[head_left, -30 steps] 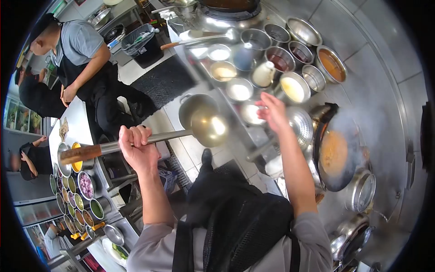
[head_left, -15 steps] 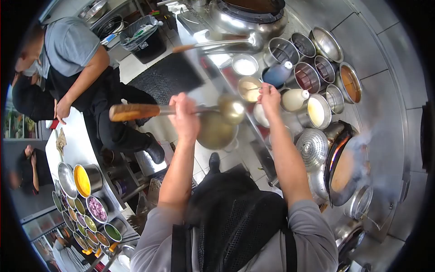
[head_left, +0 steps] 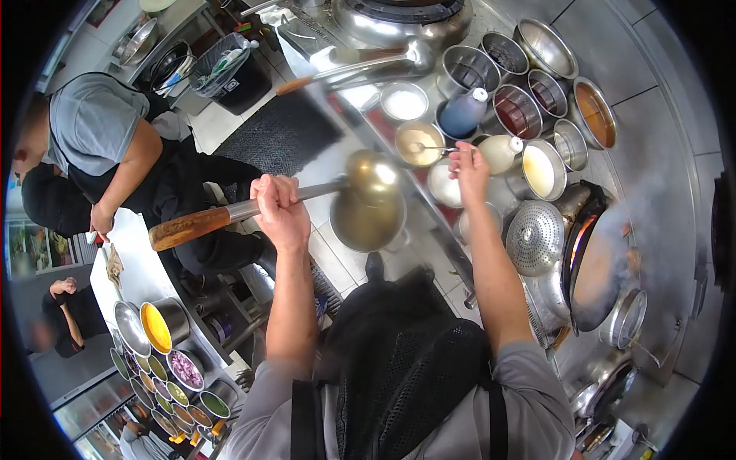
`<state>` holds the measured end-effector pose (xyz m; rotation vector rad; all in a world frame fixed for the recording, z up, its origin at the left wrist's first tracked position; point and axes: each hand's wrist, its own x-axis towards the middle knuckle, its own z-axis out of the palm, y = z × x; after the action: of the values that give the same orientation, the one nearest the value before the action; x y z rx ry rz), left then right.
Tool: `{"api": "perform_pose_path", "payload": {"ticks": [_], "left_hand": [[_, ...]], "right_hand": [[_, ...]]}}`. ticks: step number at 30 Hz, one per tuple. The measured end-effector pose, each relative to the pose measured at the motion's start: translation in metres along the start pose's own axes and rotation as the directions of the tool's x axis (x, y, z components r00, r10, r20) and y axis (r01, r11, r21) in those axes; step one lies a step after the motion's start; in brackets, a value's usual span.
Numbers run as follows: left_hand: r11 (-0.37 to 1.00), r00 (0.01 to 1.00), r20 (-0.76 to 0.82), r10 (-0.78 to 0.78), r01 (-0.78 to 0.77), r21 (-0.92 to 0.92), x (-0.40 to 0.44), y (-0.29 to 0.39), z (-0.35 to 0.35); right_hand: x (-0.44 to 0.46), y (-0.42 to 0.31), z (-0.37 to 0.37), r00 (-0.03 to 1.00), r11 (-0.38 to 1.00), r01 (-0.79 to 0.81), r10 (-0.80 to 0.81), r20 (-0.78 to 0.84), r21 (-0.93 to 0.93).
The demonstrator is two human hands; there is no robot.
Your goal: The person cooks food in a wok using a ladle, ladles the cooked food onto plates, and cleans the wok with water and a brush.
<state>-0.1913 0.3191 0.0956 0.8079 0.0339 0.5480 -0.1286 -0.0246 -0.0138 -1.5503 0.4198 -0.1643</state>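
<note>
My left hand (head_left: 280, 213) is closed around the shaft of a long ladle (head_left: 192, 228) with a worn wooden handle. The ladle's round metal bowl hangs over a large pot (head_left: 366, 238), which stands low near the floor. On the right, my right hand (head_left: 469, 172) pinches the handle of a small spoon (head_left: 437, 148). The spoon's tip is in a bowl of beige powder (head_left: 418, 153). Close to that hand are a bowl of white granules (head_left: 446, 184) and a squeeze bottle of pale liquid (head_left: 498, 153).
A smoking wok (head_left: 602, 268) sits on the right burner beside a perforated strainer (head_left: 534, 238). Metal sauce pots (head_left: 517, 110) and a dark squeeze bottle (head_left: 462, 115) crowd the counter. At left, a co-worker (head_left: 100, 130) leans over a white table (head_left: 134, 264) with ingredient containers.
My left hand has moved left and slightly down with the ladle, tilting its handle end lower. My right hand has moved slightly right and down. The view has also shifted.
</note>
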Motion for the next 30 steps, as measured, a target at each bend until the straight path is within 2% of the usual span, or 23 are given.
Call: {"api": "perform_pose_path", "payload": {"ticks": [3,8,12,15,18,19,22,26,30], "left_hand": [[1.000,1.000,0.020,-0.003,0.003,0.011,0.002,0.000,0.002],[0.999,1.000,0.027,-0.002,0.001,0.046,0.002,-0.003,0.009],[0.999,1.000,-0.009,0.001,-0.001,-0.041,-0.001,-0.002,0.022],[0.998,1.000,-0.017,-0.008,0.007,-0.064,-0.001,0.002,0.022],[0.997,1.000,-0.027,-0.011,0.009,-0.080,0.001,0.001,0.016],[0.997,1.000,-0.028,-0.011,0.009,-0.079,0.000,0.002,0.008],[0.997,0.998,-0.055,-0.037,0.033,-0.069,-0.005,0.001,0.003],[0.997,0.993,-0.086,-0.076,0.073,-0.037,-0.008,0.005,-0.005],[0.993,0.990,-0.086,-0.114,0.112,-0.036,-0.016,0.007,-0.012]], "right_hand": [[-0.008,-0.008,-0.010,1.000,0.996,-0.009,0.011,-0.020,0.088],[-0.019,-0.026,-0.020,1.000,0.991,0.007,-0.005,-0.016,0.134],[-0.030,-0.043,-0.025,1.000,0.964,-0.002,-0.001,0.011,0.267],[-0.033,-0.045,-0.033,0.994,0.978,0.099,-0.106,0.031,0.184],[-0.036,-0.046,-0.047,0.996,0.980,0.054,-0.038,-0.086,0.190],[-0.044,-0.047,-0.054,0.993,0.983,0.089,-0.074,-0.095,0.161],[-0.064,-0.049,-0.064,0.997,0.989,0.075,-0.076,0.000,0.126],[-0.093,-0.061,-0.069,0.980,0.981,0.196,-0.195,0.043,-0.001],[-0.095,-0.056,-0.088,0.991,0.944,0.123,-0.132,-0.012,-0.307]]}}
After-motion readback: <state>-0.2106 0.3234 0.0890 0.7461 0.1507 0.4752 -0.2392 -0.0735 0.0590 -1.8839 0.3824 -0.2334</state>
